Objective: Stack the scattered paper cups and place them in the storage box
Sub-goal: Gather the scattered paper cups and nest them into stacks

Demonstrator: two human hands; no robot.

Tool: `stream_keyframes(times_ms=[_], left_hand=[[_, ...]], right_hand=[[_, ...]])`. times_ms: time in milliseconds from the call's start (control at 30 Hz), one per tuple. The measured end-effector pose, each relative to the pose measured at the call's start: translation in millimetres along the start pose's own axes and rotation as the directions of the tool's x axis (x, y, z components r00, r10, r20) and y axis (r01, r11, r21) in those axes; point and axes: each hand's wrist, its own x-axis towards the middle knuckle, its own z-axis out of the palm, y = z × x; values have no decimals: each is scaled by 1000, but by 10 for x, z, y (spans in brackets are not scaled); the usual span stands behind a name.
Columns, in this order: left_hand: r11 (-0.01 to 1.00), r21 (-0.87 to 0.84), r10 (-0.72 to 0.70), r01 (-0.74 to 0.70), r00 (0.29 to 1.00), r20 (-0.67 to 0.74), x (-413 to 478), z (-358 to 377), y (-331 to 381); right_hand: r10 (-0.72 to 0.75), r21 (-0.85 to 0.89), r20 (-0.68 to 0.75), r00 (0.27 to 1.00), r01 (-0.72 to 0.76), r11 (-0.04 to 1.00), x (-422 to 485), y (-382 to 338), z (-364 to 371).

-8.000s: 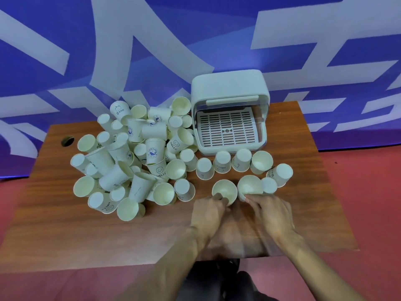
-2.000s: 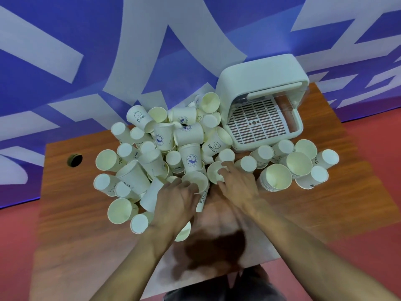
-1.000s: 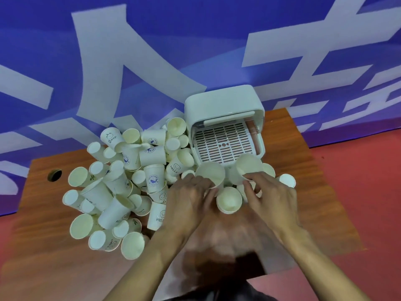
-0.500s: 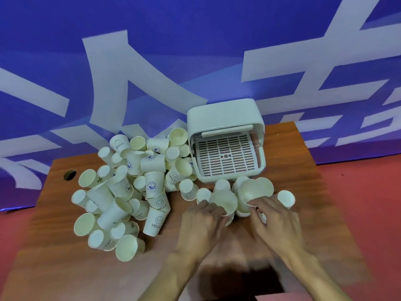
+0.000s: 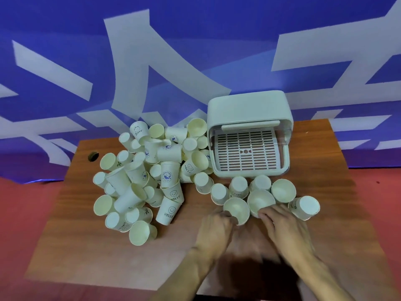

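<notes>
Where your arms reach the bottom edge they are cut off, and both hands look blurry. Your left hand has its fingers curled on the near rim of a round paper cup and pinches it. Your right hand curls its fingers on the side of the next cup, just beside it. A row of cups stands behind them. A big pile lies left on the brown wood table. The white box sits far back, open, showing its slotted floor.
</notes>
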Motion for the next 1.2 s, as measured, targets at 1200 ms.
stream_keyframes(times_ms=[1200], left_hand=[[964, 229, 103, -134, 984, 145, 1137, -1202, -2570]], right_hand=[[110, -117, 140, 984, -94, 989, 1645, -1992, 361]])
